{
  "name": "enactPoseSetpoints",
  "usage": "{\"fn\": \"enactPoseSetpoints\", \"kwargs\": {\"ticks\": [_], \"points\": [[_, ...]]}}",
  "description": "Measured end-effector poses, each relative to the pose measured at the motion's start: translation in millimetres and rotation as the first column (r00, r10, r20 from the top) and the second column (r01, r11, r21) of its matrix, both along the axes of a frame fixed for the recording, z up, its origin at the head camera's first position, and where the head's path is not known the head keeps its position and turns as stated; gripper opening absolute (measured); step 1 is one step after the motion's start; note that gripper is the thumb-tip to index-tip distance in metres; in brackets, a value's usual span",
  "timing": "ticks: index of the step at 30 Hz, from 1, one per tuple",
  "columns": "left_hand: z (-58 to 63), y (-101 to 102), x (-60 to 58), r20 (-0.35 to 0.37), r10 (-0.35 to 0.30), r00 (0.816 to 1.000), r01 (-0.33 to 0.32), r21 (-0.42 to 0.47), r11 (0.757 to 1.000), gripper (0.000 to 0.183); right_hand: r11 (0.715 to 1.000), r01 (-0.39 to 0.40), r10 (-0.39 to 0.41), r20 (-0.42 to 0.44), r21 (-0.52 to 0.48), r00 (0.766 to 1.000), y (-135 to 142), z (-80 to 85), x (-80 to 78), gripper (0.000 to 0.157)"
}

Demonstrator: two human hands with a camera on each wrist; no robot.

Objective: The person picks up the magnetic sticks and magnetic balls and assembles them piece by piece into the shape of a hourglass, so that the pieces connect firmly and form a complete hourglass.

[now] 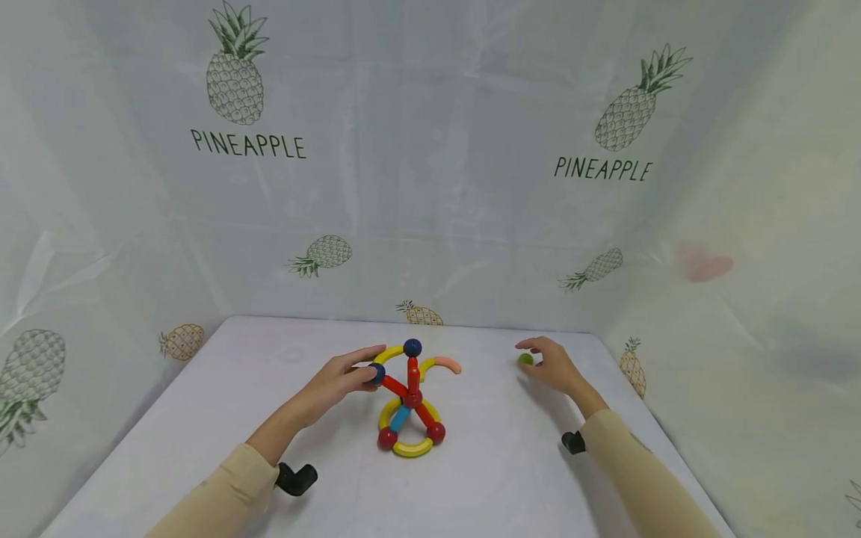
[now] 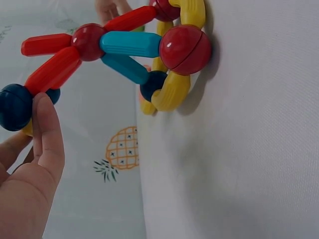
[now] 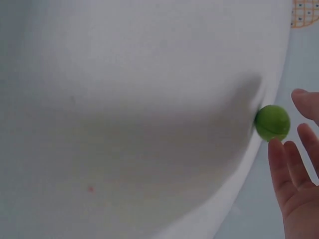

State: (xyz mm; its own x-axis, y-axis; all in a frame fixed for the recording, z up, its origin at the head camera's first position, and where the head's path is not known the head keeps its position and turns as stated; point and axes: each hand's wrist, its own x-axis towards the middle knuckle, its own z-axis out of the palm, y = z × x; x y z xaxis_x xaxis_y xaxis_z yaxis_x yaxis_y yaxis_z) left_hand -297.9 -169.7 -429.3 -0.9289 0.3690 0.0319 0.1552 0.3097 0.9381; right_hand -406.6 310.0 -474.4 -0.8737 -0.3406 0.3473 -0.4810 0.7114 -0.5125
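A magnetic ball-and-stick structure [image 1: 412, 398] stands on the table, built of red and light blue sticks, curved yellow rods and red and dark blue balls. My left hand [image 1: 336, 381] grips its raised left side, with fingers about a dark blue ball [image 2: 15, 107] beside a red stick [image 2: 54, 70]. The left wrist view shows its yellow ring [image 2: 172, 92] low at the table. Off to the right, my right hand [image 1: 553, 366] reaches over a green ball [image 3: 272, 122] on the table. Its fingers are spread beside the ball, the thumb apart from the fingertips.
Behind the structure lies a curved orange rod [image 1: 448, 364] against a curved yellow rod [image 1: 427, 366]. The white table [image 1: 498, 478] ends at a pale curtain [image 1: 430, 187] printed with pineapples, which also hangs at both sides. Black camera mounts [image 1: 296, 479] show at the wrists.
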Motion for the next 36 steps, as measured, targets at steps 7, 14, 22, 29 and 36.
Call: {"fn": "enactPoseSetpoints", "kwargs": {"ticks": [7, 14, 22, 29, 36], "points": [[-0.8, 0, -1.1, 0.01, 0.003, 1.0, -0.004, 0.015, 1.0, 0.057, 0.998, 0.02, -0.024, 0.064, 0.065, 0.998, 2, -12.5, -12.8, 0.043], [0.6, 0, -2.0, 0.003, -0.005, 1.0, 0.005, 0.015, 1.0, 0.058, 0.997, 0.045, -0.051, 0.104, 0.064, 0.993, 2, -18.4, -13.4, 0.036], [2.5, 1, 0.4, -0.007, -0.004, 1.0, 0.004, 0.017, 1.0, 0.057, 0.997, 0.051, -0.059, 0.134, 0.066, 0.989, 3, -14.1, -7.8, 0.034], [2.0, 1, 0.6, -0.006, 0.008, 1.0, -0.008, 0.011, 1.0, 0.057, 0.999, 0.017, -0.023, 0.123, 0.045, 0.992, 0, -6.3, -1.8, 0.033], [1.4, 0, 0.0, -0.003, -0.002, 1.0, 0.002, 0.015, 1.0, 0.057, 0.998, -0.07, 0.07, 0.055, -0.001, 0.996, -24, 11.7, 10.4, 0.036]]}}
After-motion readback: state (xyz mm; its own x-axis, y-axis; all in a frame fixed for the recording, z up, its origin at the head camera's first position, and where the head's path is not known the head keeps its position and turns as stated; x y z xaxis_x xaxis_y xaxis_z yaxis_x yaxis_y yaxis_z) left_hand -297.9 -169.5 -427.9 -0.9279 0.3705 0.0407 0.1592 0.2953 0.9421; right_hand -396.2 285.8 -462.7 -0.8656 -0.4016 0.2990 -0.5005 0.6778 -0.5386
